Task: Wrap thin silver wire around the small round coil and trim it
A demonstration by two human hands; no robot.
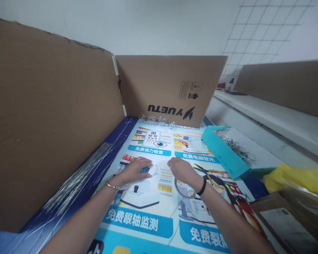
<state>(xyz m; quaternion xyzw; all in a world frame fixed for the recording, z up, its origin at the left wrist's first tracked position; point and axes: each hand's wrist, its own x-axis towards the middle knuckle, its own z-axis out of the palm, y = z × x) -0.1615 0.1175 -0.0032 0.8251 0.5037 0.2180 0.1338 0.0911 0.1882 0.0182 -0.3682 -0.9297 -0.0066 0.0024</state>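
My left hand (137,170) rests on a printed poster (148,218) that covers the table. Its fingers are curled around a small dark-blue object I cannot make out. My right hand (180,168) is a short gap to its right, fingers pinched together on something thin and clear that stretches toward the left hand. A silver bangle (111,185) sits on my left wrist. On my right wrist are a black band (202,186) and a loose grey ring (184,189).
Cardboard walls stand at the left (50,120) and at the back (169,88). Shiny metal bits (79,180) lie along the left wall and at the back wall's foot. An open teal box (225,151) holding wire pieces, a yellow bag (299,178) and a carton (288,218) are on the right.
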